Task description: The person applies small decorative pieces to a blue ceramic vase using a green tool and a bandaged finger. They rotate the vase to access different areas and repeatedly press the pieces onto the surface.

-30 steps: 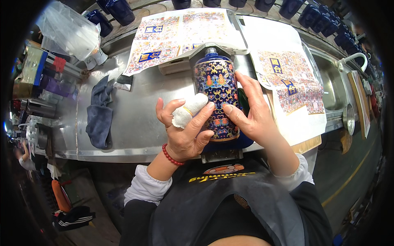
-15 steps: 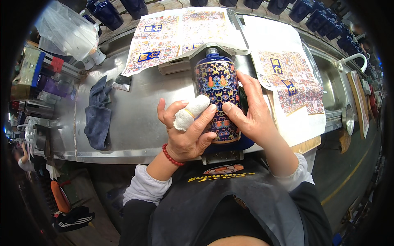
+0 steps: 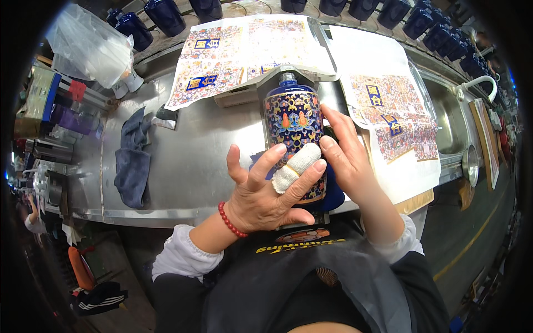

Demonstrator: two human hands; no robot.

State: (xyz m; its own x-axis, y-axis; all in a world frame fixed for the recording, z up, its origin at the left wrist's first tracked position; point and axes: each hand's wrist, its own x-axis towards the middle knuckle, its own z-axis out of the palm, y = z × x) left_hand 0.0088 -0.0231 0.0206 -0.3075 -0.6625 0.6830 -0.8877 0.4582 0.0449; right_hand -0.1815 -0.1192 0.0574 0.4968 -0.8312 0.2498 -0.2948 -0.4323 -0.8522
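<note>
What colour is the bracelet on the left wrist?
Red beads; the bracelet shows best in the head view.

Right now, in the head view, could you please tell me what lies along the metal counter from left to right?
Plastic bag → blue cloth → left hand → bottle → right hand → white printed sheet → sink.
</note>
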